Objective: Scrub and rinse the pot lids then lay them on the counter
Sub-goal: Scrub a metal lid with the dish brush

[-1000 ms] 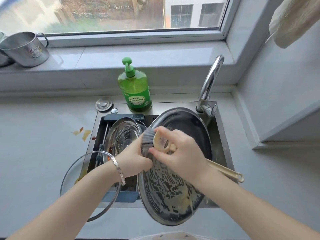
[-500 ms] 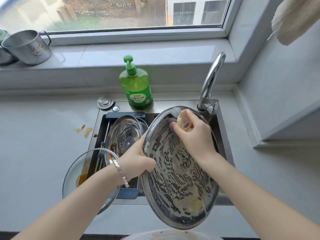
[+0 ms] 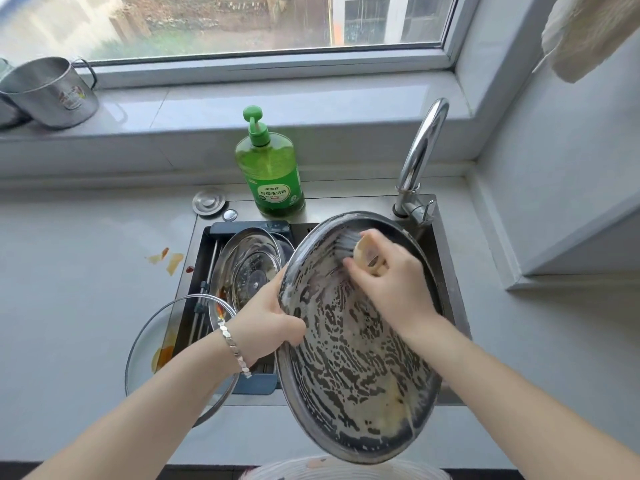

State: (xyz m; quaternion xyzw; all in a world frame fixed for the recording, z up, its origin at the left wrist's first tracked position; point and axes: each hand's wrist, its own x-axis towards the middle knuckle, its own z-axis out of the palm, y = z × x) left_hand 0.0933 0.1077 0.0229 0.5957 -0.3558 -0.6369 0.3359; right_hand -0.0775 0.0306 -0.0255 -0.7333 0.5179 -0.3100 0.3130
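Observation:
A large steel pot lid (image 3: 356, 375) is tilted over the sink, its inside streaked with white foam. My left hand (image 3: 266, 320) grips its left rim. My right hand (image 3: 388, 282) holds a dish brush (image 3: 349, 245) and presses the bristles against the lid's upper inside. A second steel lid (image 3: 247, 268) leans in the sink on the left. A glass lid (image 3: 149, 344) with orange sauce on it overhangs the sink's left edge and is partly hidden by my left arm.
A green dish-soap bottle (image 3: 272, 168) stands behind the sink beside the curved tap (image 3: 419, 154). A sink stopper (image 3: 209, 201) lies on the counter at the sink's back left corner. Sauce stains (image 3: 166, 259) mark the left counter. Steel pots (image 3: 52, 91) sit on the windowsill.
My right hand has carried the brush from the lid's middle up to its upper part, spreading foam. The lid has tipped more toward me, and my left hand has kept its grip on the rim.

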